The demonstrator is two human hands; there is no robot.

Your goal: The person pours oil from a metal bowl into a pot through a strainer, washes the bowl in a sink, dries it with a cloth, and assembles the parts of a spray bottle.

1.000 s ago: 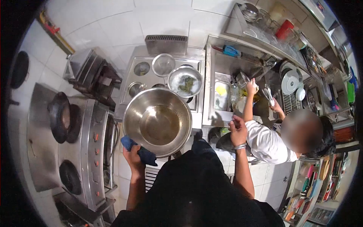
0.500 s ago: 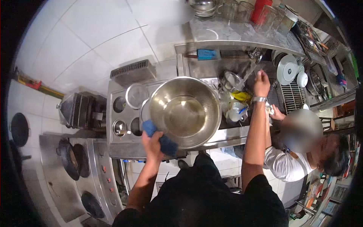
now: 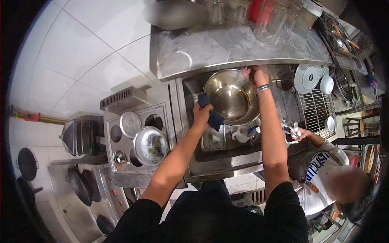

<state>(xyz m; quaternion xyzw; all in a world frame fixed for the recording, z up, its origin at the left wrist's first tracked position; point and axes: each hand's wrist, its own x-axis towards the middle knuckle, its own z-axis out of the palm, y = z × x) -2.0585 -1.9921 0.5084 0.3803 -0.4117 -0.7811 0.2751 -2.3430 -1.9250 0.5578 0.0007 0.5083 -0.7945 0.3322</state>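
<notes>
A large steel pot (image 3: 231, 99) sits low over the sink, its mouth facing up and a shallow shine at its bottom. My left hand (image 3: 201, 115) grips a dark blue cloth (image 3: 210, 111) pressed at the pot's left rim. At the far right rim, under the shelf edge, my right hand (image 3: 260, 77) is closed near the faucet; its fingertips are blurred, and what they hold is hidden. White dishes (image 3: 243, 133) lie in the sink below the pot's near side.
Left of the sink, a steel counter (image 3: 172, 121) holds a strainer (image 3: 130, 124) and a pan with dark green bits (image 3: 150, 146). Glass jars (image 3: 269, 26) stand on the shelf above. At right, a co-worker's hand (image 3: 302, 134) is beside a wire rack (image 3: 314, 111).
The pot has moved right from the counter into the sink area, my left hand and the cloth going with it. My right hand has shifted to the pot's far rim. The pan with green bits is now uncovered.
</notes>
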